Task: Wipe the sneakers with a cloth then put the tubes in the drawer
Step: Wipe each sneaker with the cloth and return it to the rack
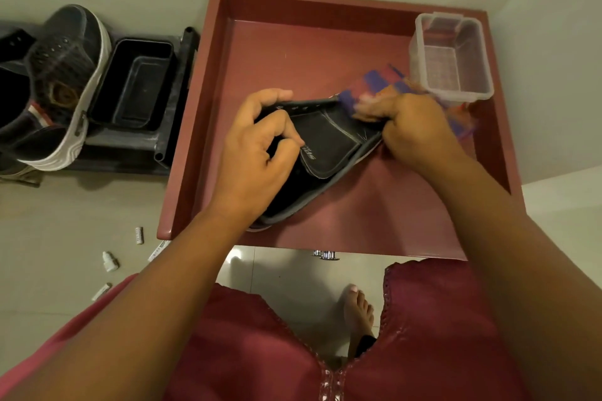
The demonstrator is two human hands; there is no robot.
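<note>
A black sneaker (329,143) is held over the open maroon drawer (384,202). My left hand (257,146) grips its upper edge and opening. My right hand (413,130) holds a blue, purple and orange cloth (378,85) bunched against the shoe's far end; the cloth is blurred. A second dark sneaker (65,81) with a white sole stands on a black rack (120,156) at the left. Several small white tubes (139,235) lie on the floor left of the drawer.
A clear plastic box (451,58) sits in the drawer's far right corner. A black rectangular tray (133,85) rests on the rack beside the second sneaker. My bare foot (358,309) and maroon garment are below the drawer front, by its metal handle (327,254).
</note>
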